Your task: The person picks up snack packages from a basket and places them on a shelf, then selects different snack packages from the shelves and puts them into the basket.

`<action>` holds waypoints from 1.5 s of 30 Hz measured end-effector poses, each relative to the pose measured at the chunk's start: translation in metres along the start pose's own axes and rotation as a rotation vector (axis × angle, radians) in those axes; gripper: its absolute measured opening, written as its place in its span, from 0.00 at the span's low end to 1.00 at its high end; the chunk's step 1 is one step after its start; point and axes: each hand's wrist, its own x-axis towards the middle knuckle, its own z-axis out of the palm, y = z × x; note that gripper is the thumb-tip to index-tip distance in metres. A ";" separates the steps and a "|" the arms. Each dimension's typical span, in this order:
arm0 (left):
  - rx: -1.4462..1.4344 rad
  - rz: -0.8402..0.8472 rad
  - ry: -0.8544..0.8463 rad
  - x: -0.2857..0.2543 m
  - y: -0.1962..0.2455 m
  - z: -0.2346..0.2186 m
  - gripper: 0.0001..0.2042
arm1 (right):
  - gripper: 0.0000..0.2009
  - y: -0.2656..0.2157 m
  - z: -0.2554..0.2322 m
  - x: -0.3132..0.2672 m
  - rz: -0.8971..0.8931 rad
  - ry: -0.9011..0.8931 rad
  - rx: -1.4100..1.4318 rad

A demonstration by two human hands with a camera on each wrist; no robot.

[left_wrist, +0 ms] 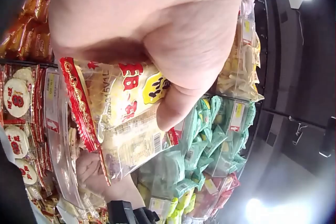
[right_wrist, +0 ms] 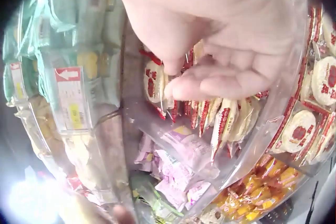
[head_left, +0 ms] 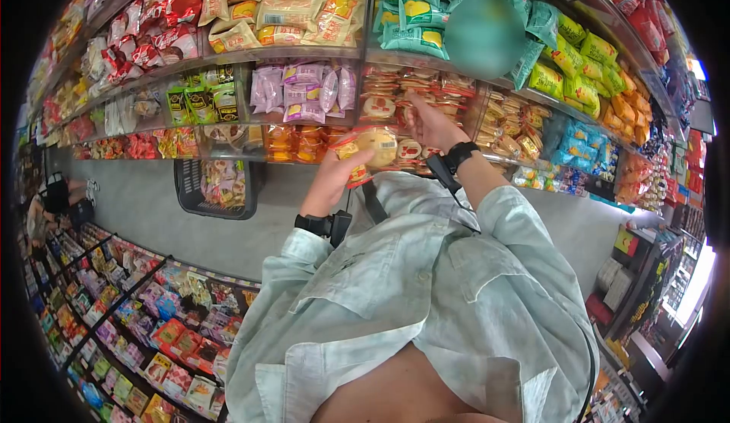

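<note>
My left hand [head_left: 331, 180] grips clear packets of round crackers with red edges [left_wrist: 121, 98], its thumb lying over their front. At least two packets overlap in that grip. My right hand [head_left: 441, 130] is over a clear bin of red-edged cracker packets [right_wrist: 226, 129]. In the right wrist view the fingers [right_wrist: 226, 79] are loosely bent, with the thumb close to them and no packet seen in the palm. What the fingertips touch there is unclear. Below that bin, in the head view, lies a lower row of similar packets [head_left: 411, 149].
Purple packets [head_left: 304, 88] fill the bin on the left, and green bags [head_left: 414, 28] lie on the shelf above. Clear bin walls divide the rows. A black basket [head_left: 182, 195] holding packets stands on the floor at left. Behind is another shelf of goods [head_left: 175, 324].
</note>
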 end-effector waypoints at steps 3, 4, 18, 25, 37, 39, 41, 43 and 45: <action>-0.062 0.002 0.056 0.000 -0.010 0.013 0.22 | 0.22 -0.007 0.029 -0.053 -0.014 -0.072 -0.100; -0.084 0.000 0.080 0.000 -0.013 0.019 0.22 | 0.25 -0.005 0.029 -0.066 -0.033 -0.136 -0.146; 0.002 0.034 0.416 -0.009 -0.071 0.111 0.29 | 0.17 0.048 -0.041 -0.080 -0.515 -0.185 -0.234; -0.072 0.105 0.402 -0.025 -0.061 0.142 0.23 | 0.11 0.071 -0.029 -0.089 -0.902 -0.097 -0.412; -0.055 0.063 0.352 0.013 -0.043 0.065 0.17 | 0.12 0.065 0.017 -0.057 -1.015 0.181 -0.440; -0.078 -0.012 0.348 0.026 -0.037 0.045 0.16 | 0.16 0.069 0.032 -0.044 -0.909 0.228 -0.362; -0.085 -0.065 0.300 0.038 -0.034 0.030 0.15 | 0.17 0.072 0.048 -0.045 -0.820 0.196 -0.329; -0.073 -0.123 0.213 0.051 -0.035 0.013 0.15 | 0.20 0.073 0.065 -0.051 -0.735 0.137 -0.292; -0.061 -0.193 0.107 0.062 -0.039 -0.003 0.15 | 0.21 0.079 0.070 -0.043 -0.729 0.223 -0.368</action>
